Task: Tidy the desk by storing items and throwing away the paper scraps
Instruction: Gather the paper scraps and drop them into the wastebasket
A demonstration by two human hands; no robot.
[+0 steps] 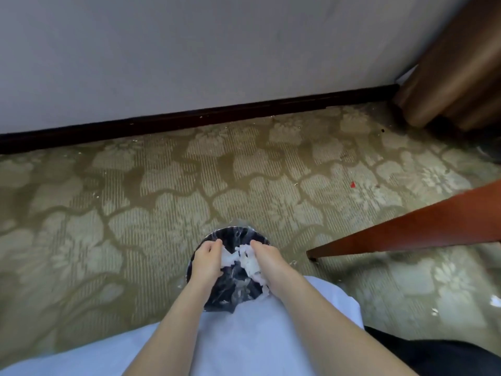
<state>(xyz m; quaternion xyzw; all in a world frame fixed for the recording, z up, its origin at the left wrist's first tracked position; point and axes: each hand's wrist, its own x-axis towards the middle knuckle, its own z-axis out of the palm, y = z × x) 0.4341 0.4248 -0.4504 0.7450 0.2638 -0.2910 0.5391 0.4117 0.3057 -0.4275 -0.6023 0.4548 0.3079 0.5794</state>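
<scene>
A round dark waste bin (233, 232) lined with a clear plastic bag stands on the patterned carpet right below me. Both of my hands are over its mouth. My left hand (207, 260) and my right hand (267, 260) hold a bunch of white paper scraps (244, 257) between them, fingers curled around the paper. Some of the scraps hang down into the bin. The lower part of the bin is hidden behind my arms and my white shirt.
A reddish wooden desk leg (423, 226) slants across the right side. A brown curtain (458, 66) hangs in the far right corner. Small bits of litter lie on the carpet, among them a red fleck (352, 184) and white scraps (496, 301) at the right edge.
</scene>
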